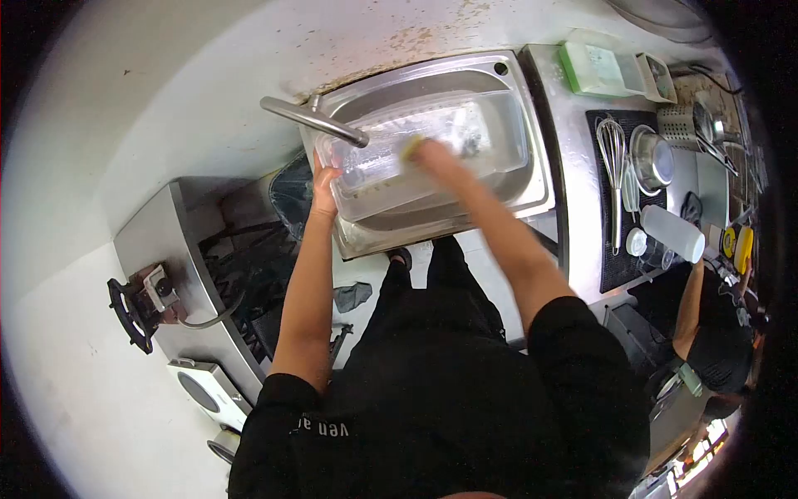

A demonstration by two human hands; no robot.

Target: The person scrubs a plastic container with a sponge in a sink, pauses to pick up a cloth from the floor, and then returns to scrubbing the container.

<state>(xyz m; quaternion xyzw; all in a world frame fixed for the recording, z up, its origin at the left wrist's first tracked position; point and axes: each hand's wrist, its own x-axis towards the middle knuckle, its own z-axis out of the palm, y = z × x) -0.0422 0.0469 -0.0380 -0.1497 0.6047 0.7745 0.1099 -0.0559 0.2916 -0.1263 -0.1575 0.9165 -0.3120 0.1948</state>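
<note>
A large clear plastic tub (495, 125) lies inside the steel sink (539, 170), its inner surface wet. My left hand (324, 190) grips the tub's left end, with the thumb over the rim. In my right hand (438, 160), blurred by motion, is a yellow sponge (411, 148), held over the inside of the tub. The blur hides whether the sponge touches the plastic. The metal faucet (320, 123) reaches over the tub's left part, above my left hand.
On the right counter, a whisk (613, 162) and a metal bowl (651, 158) lie on a black mat (611, 270). A white plastic bottle (672, 233) lies nearby. A co-worker's arm (688, 312) shows at far right. A grey cloth (352, 296) lies on the floor.
</note>
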